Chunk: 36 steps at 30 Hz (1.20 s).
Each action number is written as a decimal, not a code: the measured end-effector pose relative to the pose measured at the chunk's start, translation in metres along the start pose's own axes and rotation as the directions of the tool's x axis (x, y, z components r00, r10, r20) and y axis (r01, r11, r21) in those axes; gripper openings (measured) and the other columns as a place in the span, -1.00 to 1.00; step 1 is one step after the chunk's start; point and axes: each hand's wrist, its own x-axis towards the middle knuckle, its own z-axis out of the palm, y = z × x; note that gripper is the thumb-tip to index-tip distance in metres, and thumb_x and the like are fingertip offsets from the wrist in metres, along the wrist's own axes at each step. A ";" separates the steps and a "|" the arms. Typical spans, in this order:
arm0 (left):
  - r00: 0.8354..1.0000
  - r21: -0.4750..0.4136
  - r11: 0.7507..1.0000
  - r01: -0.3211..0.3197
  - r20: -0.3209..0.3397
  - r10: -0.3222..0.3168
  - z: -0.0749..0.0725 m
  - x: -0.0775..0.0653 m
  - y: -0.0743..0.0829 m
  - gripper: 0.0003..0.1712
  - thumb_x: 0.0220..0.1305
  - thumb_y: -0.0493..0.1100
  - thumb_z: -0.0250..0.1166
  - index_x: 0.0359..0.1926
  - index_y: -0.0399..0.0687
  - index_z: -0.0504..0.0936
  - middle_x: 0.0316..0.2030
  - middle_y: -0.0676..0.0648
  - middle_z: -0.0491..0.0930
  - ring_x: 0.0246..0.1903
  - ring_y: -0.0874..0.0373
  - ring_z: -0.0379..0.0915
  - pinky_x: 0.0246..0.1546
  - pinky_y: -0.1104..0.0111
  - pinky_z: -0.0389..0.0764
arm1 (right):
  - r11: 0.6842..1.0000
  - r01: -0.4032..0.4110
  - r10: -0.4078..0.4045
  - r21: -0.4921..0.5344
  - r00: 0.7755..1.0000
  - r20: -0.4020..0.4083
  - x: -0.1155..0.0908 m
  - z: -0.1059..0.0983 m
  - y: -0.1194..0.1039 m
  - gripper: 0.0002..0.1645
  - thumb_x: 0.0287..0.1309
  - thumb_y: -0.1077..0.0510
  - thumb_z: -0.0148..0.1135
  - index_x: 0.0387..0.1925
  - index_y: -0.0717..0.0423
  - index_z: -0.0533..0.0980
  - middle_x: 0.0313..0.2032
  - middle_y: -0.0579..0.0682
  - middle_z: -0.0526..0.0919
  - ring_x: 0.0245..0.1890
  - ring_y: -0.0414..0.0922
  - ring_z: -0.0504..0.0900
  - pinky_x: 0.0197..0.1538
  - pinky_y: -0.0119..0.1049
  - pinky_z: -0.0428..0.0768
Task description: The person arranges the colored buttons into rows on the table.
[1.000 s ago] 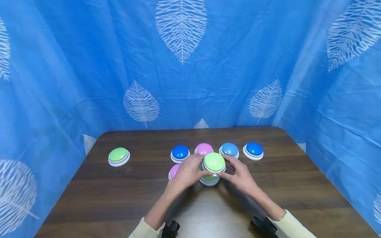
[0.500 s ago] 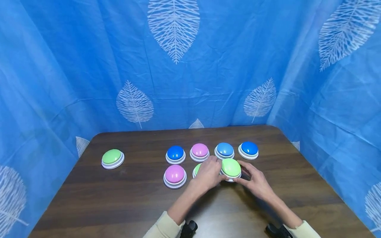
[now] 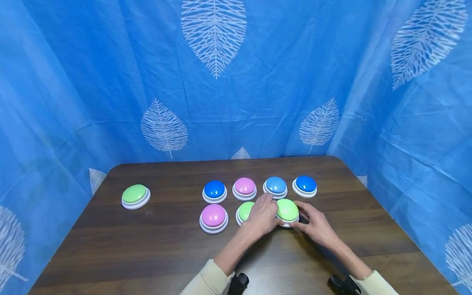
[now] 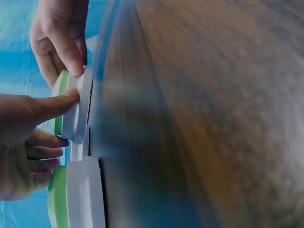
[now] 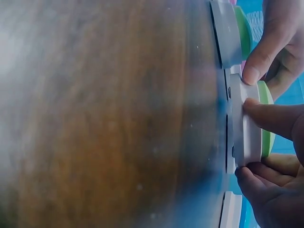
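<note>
Both my hands hold one white-based push button with a light green dome, at or just above the tabletop. My left hand grips its left side, the thumb on the front of the white base. Opposite, my right hand pinches the right side between thumb and fingers, seen closely in the right wrist view on the base. Just left of it stands a second green button, partly covered by my left hand. A pink button sits farther left in the same row.
Behind runs a row of buttons: dark blue, pink, lighter blue and another dark blue. A lone green button stands far left on the brown wooden table. Blue curtains hang around the table.
Both hands have carried the green button rightward and down, from over the second green button to beside it. In the last half second they have barely moved.
</note>
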 end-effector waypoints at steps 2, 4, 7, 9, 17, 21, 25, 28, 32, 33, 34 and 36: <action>1.000 0.000 1.000 0.004 0.013 -0.004 0.002 0.001 0.000 -0.38 0.06 0.25 0.47 -0.12 -0.19 0.69 -0.21 -0.01 0.50 -0.11 0.13 0.44 0.06 0.38 0.45 | 1.000 -0.012 0.012 -0.010 1.000 0.010 0.001 0.001 0.000 -0.21 0.02 0.29 0.50 0.26 0.41 0.35 0.18 0.36 0.47 0.19 0.26 0.49 0.15 -0.07 0.50; 1.000 -0.013 1.000 0.012 0.024 -0.012 0.003 0.002 0.001 -0.39 0.05 0.24 0.48 -0.13 -0.19 0.69 -0.26 0.00 0.50 -0.16 0.14 0.46 0.00 0.39 0.48 | 1.000 -0.021 0.021 -0.019 1.000 0.018 0.001 0.001 -0.001 -0.21 0.03 0.30 0.50 0.26 0.42 0.35 0.18 0.37 0.46 0.19 0.27 0.49 0.14 -0.06 0.51; 0.999 -0.023 0.999 0.022 0.035 -0.021 0.004 0.004 0.001 -0.41 0.02 0.22 0.51 -0.15 -0.17 0.71 -0.31 0.00 0.49 -0.22 0.14 0.47 -0.09 0.40 0.51 | 0.999 -0.031 0.032 -0.030 0.999 0.031 0.001 0.000 -0.002 -0.22 0.03 0.29 0.49 0.26 0.43 0.35 0.18 0.38 0.46 0.20 0.28 0.48 0.15 -0.04 0.51; 0.999 -0.025 0.999 0.025 0.039 -0.024 0.005 0.004 0.001 -0.42 0.01 0.22 0.52 -0.16 -0.16 0.71 -0.31 0.00 0.49 -0.23 0.14 0.47 -0.11 0.40 0.52 | 0.998 -0.035 0.036 -0.044 0.999 0.039 0.001 0.000 -0.003 -0.22 0.04 0.28 0.49 0.26 0.43 0.35 0.18 0.39 0.45 0.20 0.28 0.48 0.15 -0.04 0.51; 0.999 -0.017 1.000 0.005 0.039 -0.005 0.006 0.007 0.004 -0.46 0.02 0.24 0.50 -0.22 -0.12 0.73 -0.33 0.00 0.49 -0.26 0.14 0.48 -0.17 0.41 0.52 | 0.995 -0.053 0.057 -0.082 0.997 0.046 -0.001 -0.003 -0.001 -0.22 0.07 0.24 0.48 0.27 0.42 0.35 0.18 0.38 0.46 0.19 0.27 0.48 0.15 -0.03 0.51; 0.998 -0.022 1.000 0.004 0.064 -0.002 0.004 0.008 0.005 -0.47 0.04 0.25 0.49 -0.24 -0.11 0.73 -0.31 0.00 0.51 -0.21 0.14 0.49 -0.14 0.42 0.53 | 0.994 -0.054 0.059 -0.095 0.997 0.054 -0.002 -0.004 -0.001 -0.22 0.09 0.23 0.46 0.28 0.44 0.34 0.18 0.39 0.45 0.19 0.27 0.48 0.15 -0.01 0.52; 0.995 -0.032 0.999 0.010 0.102 -0.007 0.003 0.009 0.005 -0.45 0.07 0.26 0.47 -0.19 -0.11 0.72 -0.29 0.00 0.52 -0.17 0.15 0.49 -0.09 0.42 0.52 | 0.993 -0.059 0.066 -0.103 0.995 0.070 -0.002 -0.006 -0.002 -0.20 0.11 0.20 0.46 0.29 0.44 0.32 0.19 0.39 0.45 0.20 0.26 0.47 0.16 0.01 0.51; 0.993 -0.044 0.999 0.026 0.119 -0.021 0.003 0.010 0.004 -0.38 0.06 0.30 0.46 -0.12 -0.14 0.70 -0.24 -0.01 0.56 -0.13 0.14 0.50 -0.05 0.41 0.52 | 0.991 -0.069 0.079 -0.118 0.993 0.084 -0.001 -0.007 -0.003 -0.16 0.11 0.14 0.47 0.31 0.42 0.31 0.21 0.38 0.44 0.21 0.28 0.45 0.19 0.09 0.48; 0.991 -0.071 0.996 0.047 0.130 -0.037 0.003 0.009 0.002 -0.29 0.05 0.32 0.45 -0.04 -0.19 0.67 -0.16 -0.05 0.61 -0.05 0.11 0.51 0.03 0.39 0.51 | 0.985 -0.068 0.083 -0.159 0.992 0.093 0.001 -0.011 -0.005 -0.08 0.09 0.01 0.48 0.33 0.38 0.30 0.25 0.37 0.42 0.25 0.31 0.39 0.23 0.24 0.39; 0.991 -0.078 0.996 0.047 0.128 -0.037 0.002 0.008 0.001 -0.28 0.05 0.32 0.45 -0.03 -0.19 0.66 -0.15 -0.05 0.61 -0.04 0.11 0.51 0.04 0.38 0.51 | 0.984 -0.065 0.082 -0.165 0.992 0.093 0.001 -0.013 -0.006 -0.07 0.08 -0.01 0.48 0.34 0.37 0.30 0.26 0.37 0.41 0.26 0.32 0.38 0.23 0.26 0.37; 0.992 -0.088 0.995 0.045 0.125 -0.034 0.001 0.007 0.000 -0.28 0.05 0.31 0.46 -0.03 -0.20 0.65 -0.15 -0.06 0.61 -0.04 0.10 0.51 0.04 0.37 0.51 | 0.984 -0.063 0.080 -0.169 0.993 0.093 0.002 -0.013 -0.008 -0.06 0.08 -0.02 0.48 0.35 0.37 0.29 0.27 0.37 0.39 0.28 0.32 0.36 0.23 0.28 0.35; 0.993 -0.121 0.992 0.047 0.109 -0.034 -0.002 0.006 -0.004 -0.30 0.05 0.28 0.47 -0.04 -0.21 0.65 -0.14 -0.08 0.61 -0.04 0.07 0.52 0.05 0.35 0.51 | 0.985 -0.051 0.065 -0.166 0.994 0.085 0.005 -0.014 -0.013 -0.03 0.07 -0.03 0.50 0.36 0.36 0.27 0.30 0.37 0.36 0.30 0.33 0.33 0.24 0.29 0.35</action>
